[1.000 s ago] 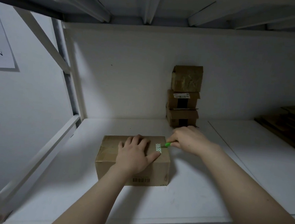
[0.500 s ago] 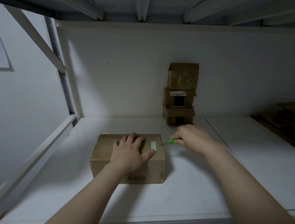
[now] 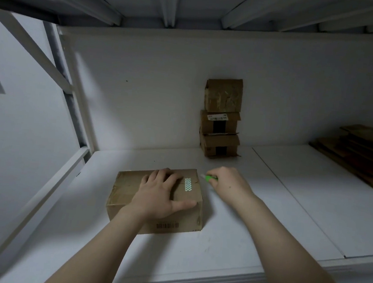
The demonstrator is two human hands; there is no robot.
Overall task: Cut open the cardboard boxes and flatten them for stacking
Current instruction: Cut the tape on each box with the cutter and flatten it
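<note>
Box (image 3: 130, 181) on shelf (image 3: 217, 245) is closed, no cut visible. Left hand (image 3: 160, 195) flat on its top, grip apart. Right hand (image 3: 229, 183) grip clamped on green cutter (image 3: 210, 177), tip at box's far-right corner. Three boxes (image 3: 221, 119) behind it uncut; flattened pile (image 3: 360, 152) far right.

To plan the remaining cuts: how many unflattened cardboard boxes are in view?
4. One box lies under the left hand; three are stacked at the back wall: bottom, middle, top. Others may hide behind the stack.
</note>
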